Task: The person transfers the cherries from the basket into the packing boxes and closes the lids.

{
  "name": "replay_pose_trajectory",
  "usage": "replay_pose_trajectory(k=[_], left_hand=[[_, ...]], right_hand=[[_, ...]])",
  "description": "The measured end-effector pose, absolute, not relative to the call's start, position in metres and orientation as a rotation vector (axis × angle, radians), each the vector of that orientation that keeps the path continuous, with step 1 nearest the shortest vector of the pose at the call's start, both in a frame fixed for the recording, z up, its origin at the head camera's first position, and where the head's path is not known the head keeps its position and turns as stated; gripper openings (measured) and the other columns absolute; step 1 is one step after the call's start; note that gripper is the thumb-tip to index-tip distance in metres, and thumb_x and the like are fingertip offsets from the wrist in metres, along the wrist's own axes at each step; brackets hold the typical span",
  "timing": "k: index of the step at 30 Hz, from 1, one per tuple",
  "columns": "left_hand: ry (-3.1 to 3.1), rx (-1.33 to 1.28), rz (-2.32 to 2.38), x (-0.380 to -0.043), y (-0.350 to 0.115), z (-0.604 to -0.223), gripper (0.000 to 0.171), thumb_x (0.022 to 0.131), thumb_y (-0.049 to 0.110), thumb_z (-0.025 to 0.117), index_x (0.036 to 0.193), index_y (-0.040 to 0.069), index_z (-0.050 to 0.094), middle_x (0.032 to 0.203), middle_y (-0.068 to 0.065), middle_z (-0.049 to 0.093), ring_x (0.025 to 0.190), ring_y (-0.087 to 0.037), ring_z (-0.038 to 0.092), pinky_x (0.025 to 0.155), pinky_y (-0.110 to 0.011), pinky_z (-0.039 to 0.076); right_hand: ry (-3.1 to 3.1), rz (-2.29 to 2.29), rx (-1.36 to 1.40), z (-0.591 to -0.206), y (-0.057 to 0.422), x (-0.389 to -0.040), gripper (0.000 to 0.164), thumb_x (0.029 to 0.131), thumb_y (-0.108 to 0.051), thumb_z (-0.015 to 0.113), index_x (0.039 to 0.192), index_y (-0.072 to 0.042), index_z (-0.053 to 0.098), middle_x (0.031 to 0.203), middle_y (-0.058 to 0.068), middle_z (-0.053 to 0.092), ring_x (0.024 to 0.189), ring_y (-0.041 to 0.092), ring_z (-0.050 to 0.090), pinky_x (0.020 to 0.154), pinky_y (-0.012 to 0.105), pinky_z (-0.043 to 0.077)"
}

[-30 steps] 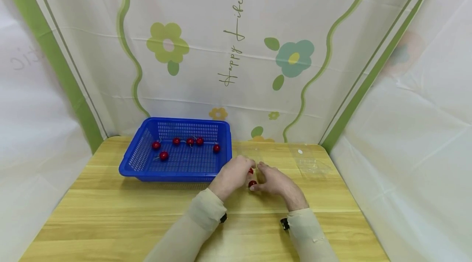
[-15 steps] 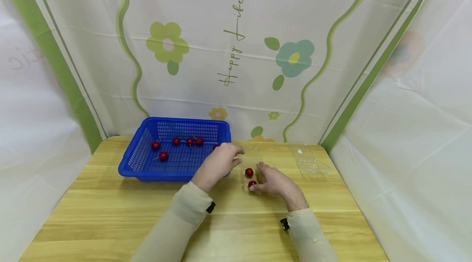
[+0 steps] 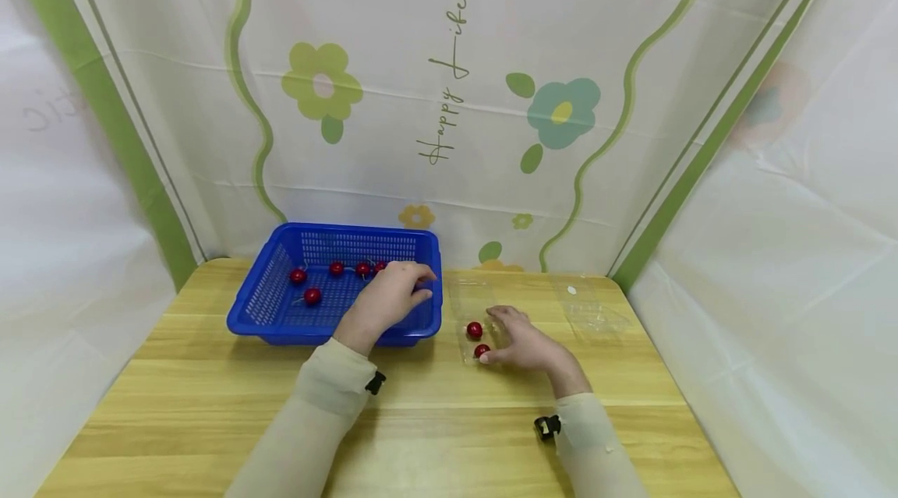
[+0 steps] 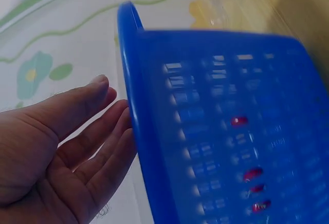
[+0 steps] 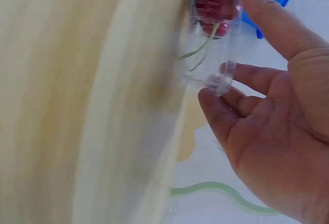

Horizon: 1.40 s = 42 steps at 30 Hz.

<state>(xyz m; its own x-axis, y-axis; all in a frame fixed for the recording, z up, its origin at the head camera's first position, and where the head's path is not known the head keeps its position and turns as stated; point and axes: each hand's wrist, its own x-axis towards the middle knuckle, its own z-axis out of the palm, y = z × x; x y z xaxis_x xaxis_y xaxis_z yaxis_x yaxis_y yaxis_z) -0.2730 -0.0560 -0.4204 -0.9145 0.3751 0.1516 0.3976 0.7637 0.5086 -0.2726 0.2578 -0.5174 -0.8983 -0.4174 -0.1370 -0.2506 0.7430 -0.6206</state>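
My left hand [image 3: 389,295] reaches over the right side of the blue basket [image 3: 337,339], fingers loosely bent and holding nothing. In the left wrist view its fingertips are right at the basket's rim [image 4: 134,111]. Several red cherries [image 3: 312,296] with thin stems lie spread in the basket; my hand hides part of its right side. My right hand [image 3: 525,344] grips a small clear plastic box [image 5: 208,77] between thumb and fingers. Two cherries [image 3: 474,330] sit in it, and a green stem [image 5: 200,51] shows through its wall.
A second clear plastic box [image 3: 596,317] with its lid raised stands at the right back of the wooden table [image 3: 449,443]. A flower-printed curtain [image 3: 449,93] hangs behind the table, with white sheets at both sides.
My left hand has left the clear box and moved leftward over the basket, uncovering two cherries in the box. My right hand has stayed at the box.
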Motion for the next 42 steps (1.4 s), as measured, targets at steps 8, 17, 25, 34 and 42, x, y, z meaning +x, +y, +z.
replay_pose_trajectory(k=[8,17,25,34,42], left_hand=[[-2.943,-0.576,-0.893,-0.282,-0.087,-0.427,0.029,0.114,0.014,0.078,0.141,0.004,0.081,0.142,-0.019,0.083,0.133,-0.037,0.081,0.116,-0.054,0.068],[-2.978,-0.464,-0.971,-0.291,-0.123,-0.438,0.035,0.117,0.017,0.075,0.148,0.001,0.077,0.148,-0.022,0.08,0.136,-0.041,0.078,0.119,-0.06,0.065],[-2.968,-0.387,-1.009,-0.295,-0.152,-0.444,0.035,0.12,0.024,0.071,0.145,0.001,0.078,0.145,-0.025,0.081,0.135,-0.043,0.077,0.118,-0.063,0.064],[-3.005,-0.271,-1.061,-0.303,-0.184,-0.448,0.046,0.122,0.034,0.065,0.15,-0.002,0.074,0.148,-0.028,0.078,0.14,-0.048,0.073,0.12,-0.067,0.061],[-3.08,-0.157,-1.061,-0.306,-0.211,-0.451,0.058,0.123,0.042,0.061,0.158,-0.005,0.067,0.16,-0.033,0.07,0.148,-0.054,0.067,0.126,-0.072,0.055]], right_hand=[[2.588,-0.963,-0.517,-0.515,0.268,-0.275,0.104,0.098,-0.021,0.096,0.18,0.004,0.037,0.189,0.032,0.031,0.174,0.059,0.033,0.142,0.075,0.033],[2.568,-0.963,-0.526,-0.512,0.27,-0.275,0.104,0.1,-0.022,0.095,0.18,0.006,0.035,0.188,0.034,0.03,0.175,0.06,0.032,0.143,0.074,0.031],[2.591,-0.888,-0.534,-0.51,0.265,-0.274,0.104,0.102,-0.025,0.093,0.18,0.006,0.033,0.19,0.033,0.029,0.177,0.058,0.028,0.146,0.073,0.026],[2.591,-0.863,-0.551,-0.507,0.264,-0.271,0.1,0.104,-0.025,0.091,0.18,0.006,0.034,0.19,0.033,0.029,0.178,0.059,0.025,0.145,0.075,0.025],[2.59,-0.86,-0.568,-0.506,0.265,-0.27,0.1,0.105,-0.025,0.09,0.18,0.007,0.033,0.19,0.033,0.028,0.178,0.059,0.025,0.146,0.075,0.024]])
